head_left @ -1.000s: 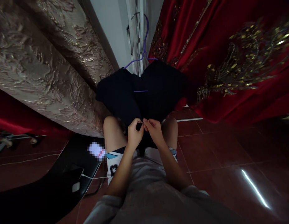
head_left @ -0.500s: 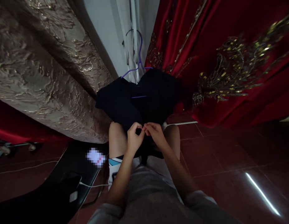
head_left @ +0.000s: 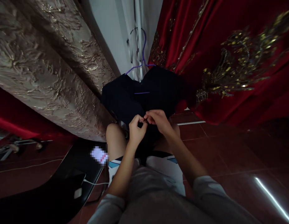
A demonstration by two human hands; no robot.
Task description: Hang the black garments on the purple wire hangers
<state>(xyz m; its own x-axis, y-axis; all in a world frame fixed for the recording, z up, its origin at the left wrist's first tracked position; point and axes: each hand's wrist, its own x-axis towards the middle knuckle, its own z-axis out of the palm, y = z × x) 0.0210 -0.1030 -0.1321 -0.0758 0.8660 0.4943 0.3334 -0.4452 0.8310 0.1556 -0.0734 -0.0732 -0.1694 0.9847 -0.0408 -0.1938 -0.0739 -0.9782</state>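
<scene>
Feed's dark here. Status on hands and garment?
Left hand, right hand both pinching the dark garment front. It hangs on a purple wire hanger. Nothing blocking.

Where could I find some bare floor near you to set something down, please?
The red tiled floor to the right of your knees, below the red embroidered curtain, is bare. On the left, a black surface with a white cable takes up the space. Straight ahead is crowded: both hands, left hand and right hand, pinch the dark garment hanging on the purple hanger.
</scene>
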